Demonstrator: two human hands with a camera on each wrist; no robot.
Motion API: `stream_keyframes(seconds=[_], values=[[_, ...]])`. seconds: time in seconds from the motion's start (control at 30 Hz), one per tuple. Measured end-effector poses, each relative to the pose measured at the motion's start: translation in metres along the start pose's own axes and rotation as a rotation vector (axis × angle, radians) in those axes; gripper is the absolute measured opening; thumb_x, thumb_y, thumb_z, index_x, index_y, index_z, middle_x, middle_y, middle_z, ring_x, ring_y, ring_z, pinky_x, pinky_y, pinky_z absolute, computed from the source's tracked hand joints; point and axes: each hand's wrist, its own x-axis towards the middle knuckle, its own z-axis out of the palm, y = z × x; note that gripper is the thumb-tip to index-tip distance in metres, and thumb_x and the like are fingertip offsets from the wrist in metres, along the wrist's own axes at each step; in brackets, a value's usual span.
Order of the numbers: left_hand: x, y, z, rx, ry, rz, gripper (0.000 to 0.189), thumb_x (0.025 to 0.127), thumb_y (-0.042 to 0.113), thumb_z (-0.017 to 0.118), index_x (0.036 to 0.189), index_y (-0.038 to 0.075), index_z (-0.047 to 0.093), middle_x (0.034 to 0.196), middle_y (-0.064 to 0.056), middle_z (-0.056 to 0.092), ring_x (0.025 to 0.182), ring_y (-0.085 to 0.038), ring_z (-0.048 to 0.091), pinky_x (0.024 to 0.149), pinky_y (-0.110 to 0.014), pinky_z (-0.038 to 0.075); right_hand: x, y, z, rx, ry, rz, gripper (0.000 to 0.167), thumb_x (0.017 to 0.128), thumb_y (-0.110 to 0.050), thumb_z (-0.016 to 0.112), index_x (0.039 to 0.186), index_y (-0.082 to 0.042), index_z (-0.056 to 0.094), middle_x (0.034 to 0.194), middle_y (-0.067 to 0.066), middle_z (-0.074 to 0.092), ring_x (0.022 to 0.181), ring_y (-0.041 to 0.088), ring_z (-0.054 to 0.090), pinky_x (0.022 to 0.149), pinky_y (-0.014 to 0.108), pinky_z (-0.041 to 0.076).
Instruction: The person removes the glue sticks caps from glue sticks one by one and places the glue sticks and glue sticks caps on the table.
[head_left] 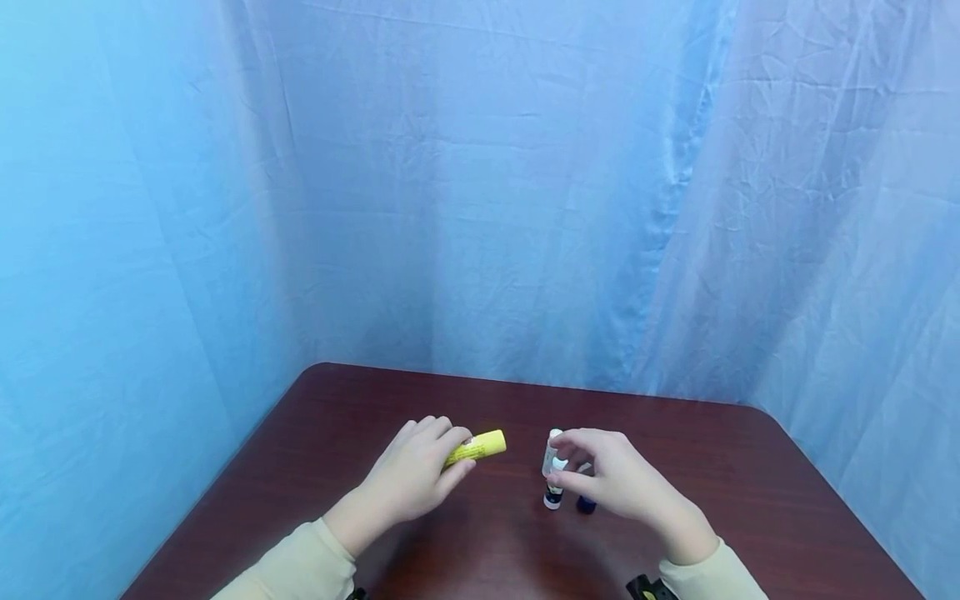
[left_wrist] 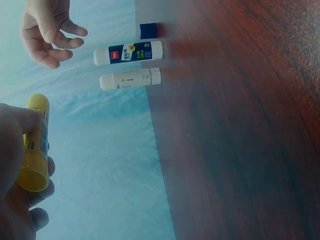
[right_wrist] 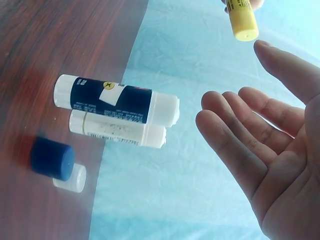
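My left hand holds a yellow glue stick above the table, thumb on one side and fingers round the other. To the right, my right hand hangs in the air with fingers loosely bent and nothing in it. Beside it stand a navy-labelled glue stick and a slimmer white glue stick, both upright with white upper ends uncovered. A dark blue cap and a small whitish cap rest close by on the table. In the head view the right hand partly hides these things.
The dark red-brown table has rounded far corners. Light blue curtains hang behind it and along both sides. Dark bands show at the wrists near the bottom edge of the head view.
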Motion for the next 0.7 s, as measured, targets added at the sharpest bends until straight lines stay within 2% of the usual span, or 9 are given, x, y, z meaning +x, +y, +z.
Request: stream_keyframes(seconds=[0.2, 0.43, 0.7], values=[[0.000, 0.005, 0.006, 0.008, -0.048, 0.059, 0.023, 0.094, 0.035, 0.072, 0.111, 0.020, 0.067, 0.088, 0.011, 0.050, 0.079, -0.009, 0.045, 0.070, -0.028, 0.037, -0.005, 0.005, -0.002, -0.007, -0.004, 0.009, 0.033, 0.090, -0.025, 0.081, 0.117, -0.012, 0.069, 0.101, 0.002, 0.069, 0.085, 0.006, 0.068, 0.069, 0.028, 0.056], [0.001, 0.012, 0.013, 0.026, -0.053, 0.130, 0.024, 0.092, 0.035, 0.075, 0.110, 0.021, 0.066, 0.087, 0.009, 0.048, 0.073, -0.009, 0.045, 0.070, -0.028, 0.036, -0.012, 0.010, -0.006, 0.004, -0.011, 0.010, 0.037, 0.091, -0.029, 0.080, 0.119, -0.007, 0.069, 0.100, 0.002, 0.071, 0.085, 0.006, 0.068, 0.068, 0.028, 0.056], [0.002, 0.017, 0.017, 0.057, -0.068, 0.131, 0.026, 0.093, 0.037, 0.073, 0.114, 0.022, 0.065, 0.093, 0.009, 0.054, 0.078, -0.010, 0.053, 0.073, -0.030, 0.039, -0.016, 0.010, -0.011, -0.002, -0.005, 0.027, 0.033, 0.090, -0.027, 0.080, 0.116, -0.010, 0.069, 0.104, 0.000, 0.071, 0.085, 0.006, 0.069, 0.074, 0.030, 0.057]])
